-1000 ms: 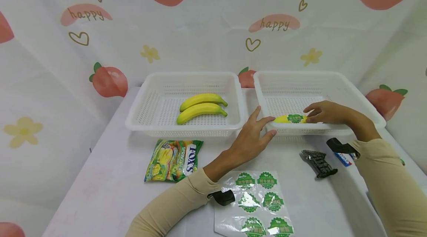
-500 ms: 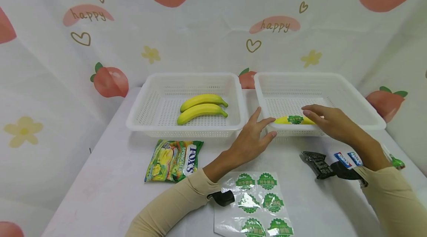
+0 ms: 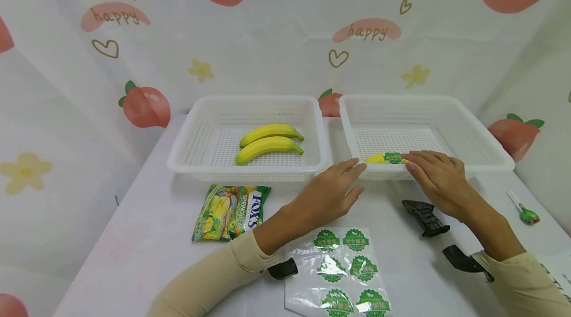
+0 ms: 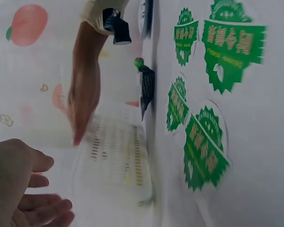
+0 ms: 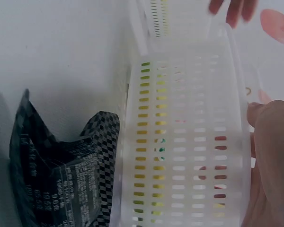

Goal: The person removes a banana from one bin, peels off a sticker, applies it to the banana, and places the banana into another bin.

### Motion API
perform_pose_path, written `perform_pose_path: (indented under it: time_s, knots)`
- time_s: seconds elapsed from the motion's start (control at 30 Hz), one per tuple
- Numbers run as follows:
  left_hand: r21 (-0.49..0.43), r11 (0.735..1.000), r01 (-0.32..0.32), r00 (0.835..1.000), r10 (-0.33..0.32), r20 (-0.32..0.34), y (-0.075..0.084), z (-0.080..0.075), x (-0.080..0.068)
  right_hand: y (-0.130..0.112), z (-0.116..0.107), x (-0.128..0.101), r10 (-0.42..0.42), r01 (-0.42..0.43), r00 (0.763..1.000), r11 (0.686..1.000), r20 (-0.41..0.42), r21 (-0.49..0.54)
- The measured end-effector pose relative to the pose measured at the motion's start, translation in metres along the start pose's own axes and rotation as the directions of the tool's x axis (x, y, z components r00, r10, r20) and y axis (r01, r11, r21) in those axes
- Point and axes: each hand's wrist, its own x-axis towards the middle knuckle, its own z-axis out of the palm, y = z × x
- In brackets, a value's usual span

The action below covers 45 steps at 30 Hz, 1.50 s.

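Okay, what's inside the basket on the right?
The right basket holds one yellow banana with a green sticker, lying against the near wall. The right hand covers the banana's other end.

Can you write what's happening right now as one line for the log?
left hand: open, at right basket corner | right hand: open, on basket's front rim | stickered banana: in basket | sticker sheet: on table

- You're looking at a table (image 3: 147, 237) draped in white cloth.
- Two white baskets are sitting side by side at the back: the left basket (image 3: 187, 153) and the right basket (image 3: 486, 151).
- A candy bag (image 3: 229, 212) is lying before the left one.
- A sticker sheet (image 3: 343, 272) is lying at the front.
- A black checkered packet (image 3: 426, 218) is resting near it, and a green lollipop (image 3: 526, 214) is lying at the right edge.
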Motion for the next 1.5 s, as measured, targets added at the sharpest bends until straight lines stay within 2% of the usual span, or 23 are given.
perform_pose_path:
  time_s: [0.07, 0.13, 0.27, 0.37, 0.47, 0.63, 0.8, 0.87, 1.03, 1.3, 1.4, 1.5]
  knots:
    - [0.042, 0.997, -0.057, 0.997, 0.059, -0.047, -0.003, -0.009, -0.010, 0.000, 0.001, -0.001, -0.008, 0.008, 1.000, 1.000, -0.008, -0.004]
    - [0.080, 0.993, -0.086, 0.992, 0.093, -0.086, -0.007, -0.019, -0.021, 0.001, 0.001, -0.001, -0.011, 0.011, 1.000, 1.000, -0.010, -0.010]
    - [0.146, 0.987, -0.067, 0.985, 0.089, -0.146, -0.020, -0.038, -0.043, 0.001, 0.001, -0.002, -0.007, 0.007, 1.000, 1.000, -0.014, -0.017]
    - [0.169, 0.986, -0.014, 0.982, 0.046, -0.185, -0.034, -0.052, -0.060, 0.001, 0.000, -0.002, -0.011, 0.011, 1.000, 1.000, -0.028, -0.020]
    - [0.174, 0.983, 0.065, 0.977, -0.027, -0.214, -0.052, -0.063, -0.075, 0.000, 0.000, -0.001, -0.022, 0.021, 0.999, 1.000, -0.037, -0.024]
    - [0.178, 0.962, 0.205, 0.963, -0.166, -0.213, -0.077, -0.078, -0.093, -0.001, 0.001, 0.000, -0.015, 0.014, 0.999, 1.000, -0.038, -0.022]
    - [0.157, 0.947, 0.280, 0.956, -0.260, -0.139, -0.088, -0.086, -0.098, -0.003, -0.001, 0.001, -0.002, 0.002, 1.000, 1.000, -0.015, -0.005]
    - [0.154, 0.946, 0.286, 0.956, -0.269, -0.119, -0.089, -0.087, -0.098, -0.007, -0.001, 0.004, 0.002, -0.002, 1.000, 1.000, -0.009, 0.010]
    - [0.159, 0.946, 0.283, 0.956, -0.266, -0.122, -0.091, -0.088, -0.099, -0.027, -0.002, 0.019, -0.004, 0.004, 1.000, 0.997, -0.005, 0.079]
    - [0.120, 0.935, 0.333, 0.942, -0.325, -0.083, -0.093, -0.087, -0.098, -0.086, 0.002, 0.058, -0.153, 0.162, 0.987, 0.965, -0.058, 0.205]
    - [0.108, 0.934, 0.341, 0.939, -0.334, -0.077, -0.093, -0.086, -0.097, -0.106, 0.006, 0.076, -0.198, 0.205, 0.979, 0.953, -0.052, 0.223]
    - [0.103, 0.931, 0.351, 0.936, -0.345, -0.070, -0.093, -0.085, -0.097, -0.125, 0.012, 0.096, -0.232, 0.228, 0.973, 0.943, -0.010, 0.241]
